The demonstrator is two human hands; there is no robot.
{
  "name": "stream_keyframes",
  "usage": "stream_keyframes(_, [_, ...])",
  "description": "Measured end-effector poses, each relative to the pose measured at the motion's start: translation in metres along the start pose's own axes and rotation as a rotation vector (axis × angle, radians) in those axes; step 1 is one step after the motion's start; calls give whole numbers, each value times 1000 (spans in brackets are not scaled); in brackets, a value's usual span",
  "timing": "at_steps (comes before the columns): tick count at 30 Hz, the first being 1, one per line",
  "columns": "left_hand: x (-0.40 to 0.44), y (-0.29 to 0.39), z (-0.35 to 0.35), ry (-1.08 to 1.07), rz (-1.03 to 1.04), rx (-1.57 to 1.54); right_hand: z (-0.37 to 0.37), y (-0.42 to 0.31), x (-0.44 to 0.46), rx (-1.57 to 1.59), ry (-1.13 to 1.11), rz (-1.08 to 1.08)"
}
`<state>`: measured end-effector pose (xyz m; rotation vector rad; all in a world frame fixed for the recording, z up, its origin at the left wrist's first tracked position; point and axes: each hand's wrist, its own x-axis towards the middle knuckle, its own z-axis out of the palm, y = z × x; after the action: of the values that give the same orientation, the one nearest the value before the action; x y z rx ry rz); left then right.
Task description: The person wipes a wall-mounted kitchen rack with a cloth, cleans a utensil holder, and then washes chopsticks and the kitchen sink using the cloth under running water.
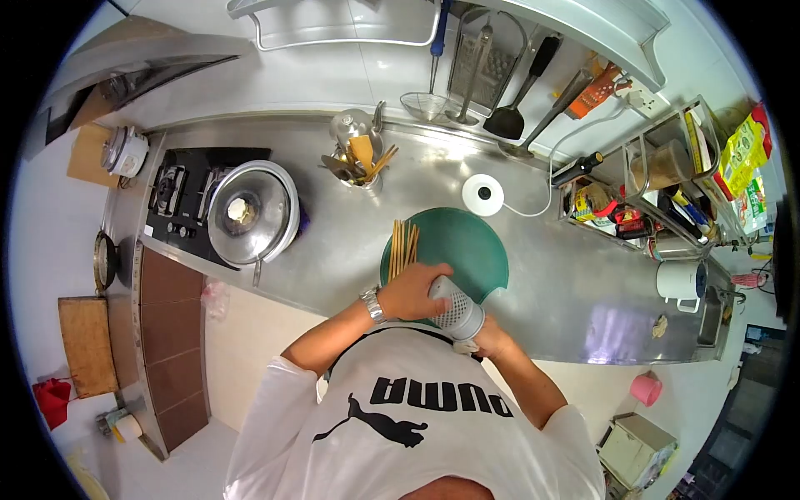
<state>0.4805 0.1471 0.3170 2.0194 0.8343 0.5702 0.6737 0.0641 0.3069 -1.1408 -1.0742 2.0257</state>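
A grey perforated chopstick holder is tilted in front of my body. My left hand, with a metal watch at the wrist, closes around its upper side. My right hand is at its lower end, with a pale cloth bunched against it; some of those fingers are hidden behind the holder. Beyond my hands is a round green tray or board. Several wooden chopsticks lie side by side on its left part, close to my left hand.
At left, a steel pan rests by the black gas stove. Behind stand a utensil pot, a kettle and a round white electric base. A condiment rack and white pot occupy the right.
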Motion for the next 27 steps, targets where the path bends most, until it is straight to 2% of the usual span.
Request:
stream_keyframes(2, [2,0,-4,-94,80,6,22,-31,-1,651,41,313])
stream_keyframes(3, [4,-1,-6,-96,80,6,16,-17,0,652,42,313])
stream_keyframes(5, [9,-2,-7,-158,-75,111,-9,24,2,229,69,-18])
stream_keyframes(6, [11,1,-9,-160,-73,112,-14,26,2,230,71,-20])
stream_keyframes(8, [16,10,-15,-161,-314,37,-26,29,5,-277,302,-325])
stream_keyframes(9, [17,14,-15,-165,-319,33,-29,24,3,-273,302,-317])
stream_keyframes(11, [23,18,-15,-180,-688,-258,-32,6,3,-1255,121,-315])
stream_keyframes(12, [25,16,-16,-182,-689,-259,-31,1,5,-1254,122,-313])
stream_keyframes(14, [25,9,-13,-222,-840,-416,-21,-4,11,-1198,173,-529])
stream_keyframes(15, [24,2,-7,-221,-841,-417,-19,-3,12,-1198,172,-529])
stream_keyframes(17, [16,-11,7,18,-547,-197,-13,3,14,-756,253,-359])
stream_keyframes(21, [14,4,4,84,-516,-135,-9,2,17,-609,181,-346])
stream_keyframes(23, [11,15,-3,70,-376,-26,9,-29,8,122,147,4])
stream_keyframes(24, [10,17,-7,69,-377,-27,8,-25,9,122,148,5])
stream_keyframes(26, [10,17,-13,62,56,12,-3,-2,10,76,129,-58])
stream_keyframes(27, [12,12,-14,62,54,8,-9,10,11,53,119,-90])
